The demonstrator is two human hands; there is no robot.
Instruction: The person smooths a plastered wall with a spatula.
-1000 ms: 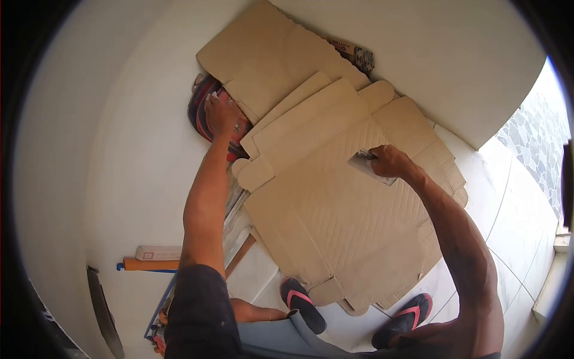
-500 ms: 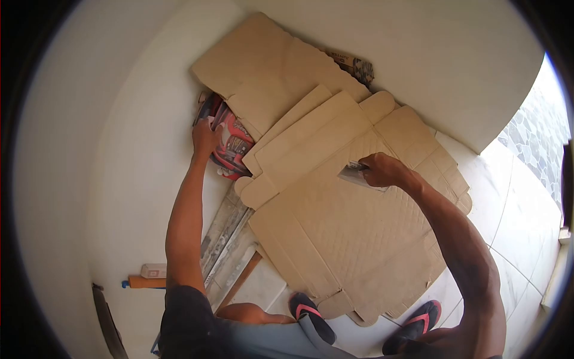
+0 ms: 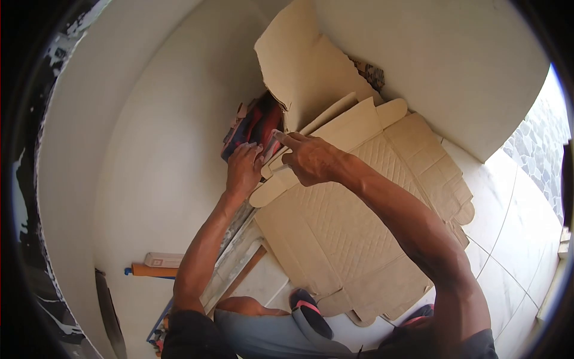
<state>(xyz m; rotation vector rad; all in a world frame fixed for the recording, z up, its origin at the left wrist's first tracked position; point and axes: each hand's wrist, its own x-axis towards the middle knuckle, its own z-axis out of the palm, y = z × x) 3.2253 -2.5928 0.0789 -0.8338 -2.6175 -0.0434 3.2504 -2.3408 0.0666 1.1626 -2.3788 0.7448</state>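
Note:
A red and dark printed bag [image 3: 258, 122] sits in the corner, partly under a raised cardboard flap. My left hand [image 3: 243, 172] is at its near edge with bent fingers closed on it; the fingertips are partly hidden. Close beside it, my right hand [image 3: 314, 159] grips a putty knife [image 3: 274, 145]. The handle is mostly covered by my fingers, and the flat blade points toward the bag, by my left fingertips. Under my right forearm lies a flattened cardboard box [image 3: 359, 239].
A bent cardboard sheet [image 3: 305, 60] leans on the wall. Long strips [image 3: 230, 239] lie along the left wall. A small box [image 3: 164, 259] rests on an orange bar [image 3: 154, 271]. White tiles [image 3: 496, 239] show at right; my sandalled foot [image 3: 311, 308] is below.
My right hand has carried the putty knife left from over the cardboard to the bag. My left hand has moved nearer and to the right. The top cardboard flap has lifted and bent.

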